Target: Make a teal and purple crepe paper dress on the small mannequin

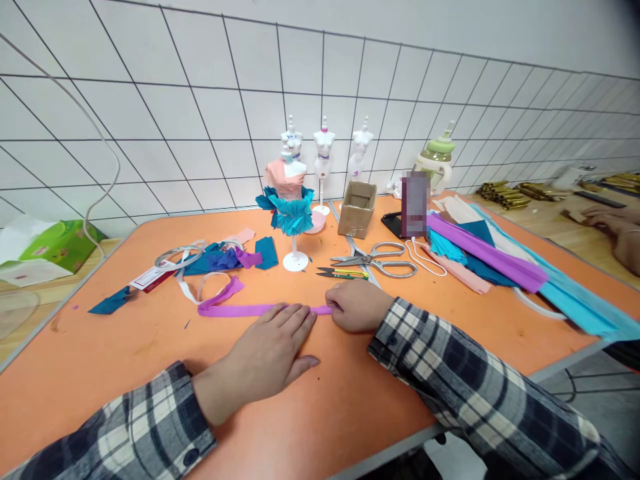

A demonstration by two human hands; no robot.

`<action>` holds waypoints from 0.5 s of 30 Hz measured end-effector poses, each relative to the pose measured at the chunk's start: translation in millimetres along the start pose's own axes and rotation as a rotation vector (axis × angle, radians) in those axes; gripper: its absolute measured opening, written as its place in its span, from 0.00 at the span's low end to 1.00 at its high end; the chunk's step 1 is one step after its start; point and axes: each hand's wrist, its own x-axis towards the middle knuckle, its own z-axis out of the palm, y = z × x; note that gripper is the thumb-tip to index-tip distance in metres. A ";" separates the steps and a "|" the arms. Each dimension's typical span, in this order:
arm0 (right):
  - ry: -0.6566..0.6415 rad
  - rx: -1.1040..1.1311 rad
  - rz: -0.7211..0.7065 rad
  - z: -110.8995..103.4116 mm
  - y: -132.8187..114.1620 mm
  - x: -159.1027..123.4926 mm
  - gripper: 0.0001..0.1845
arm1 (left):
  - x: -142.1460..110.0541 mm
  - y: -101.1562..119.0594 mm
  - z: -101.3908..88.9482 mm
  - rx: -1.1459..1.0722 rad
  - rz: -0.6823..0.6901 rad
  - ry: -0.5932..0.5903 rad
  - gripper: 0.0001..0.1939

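A narrow purple crepe paper strip point(240, 311) lies across the orange table in front of me. My left hand point(273, 347) rests flat on it, fingers stretched out and thumb apart. At the strip's right end, the fingers of my right hand point(357, 305) are curled closed around the paper. The strip's left end folds back over itself. Just beyond my hands stands a small dress form point(287, 179) on a white base, wrapped in pink paper on top and ruffled teal paper below. Metal scissors point(380, 259) and yellow thread snips point(343, 273) lie beyond my right hand.
Paper scraps point(215, 259) and ribbon rolls point(177, 257) lie at the left. Further back are white dress forms point(324, 150), a cardboard box point(357, 208), a phone point(415, 203) and a bottle point(437, 160). Paper sheets point(500, 257) cover the right side. Another person's hand point(613, 220) shows at far right.
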 end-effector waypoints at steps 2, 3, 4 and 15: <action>-0.003 -0.015 0.017 -0.3 -1.5 1.3 0.15 | -1.0 -0.4 2.8 0.001 -0.025 -0.022 0.35; -0.004 -0.027 0.026 -0.3 -2.8 2.0 0.16 | -1.1 -1.4 3.4 0.000 -0.031 -0.027 0.36; -0.005 -0.041 0.033 -0.2 -4.1 2.5 0.16 | -1.0 -2.3 3.6 0.002 -0.040 -0.031 0.36; 0.037 -0.079 0.144 5.1 -2.8 1.3 0.17 | -0.7 -2.4 -1.1 -0.025 -0.085 -0.025 0.37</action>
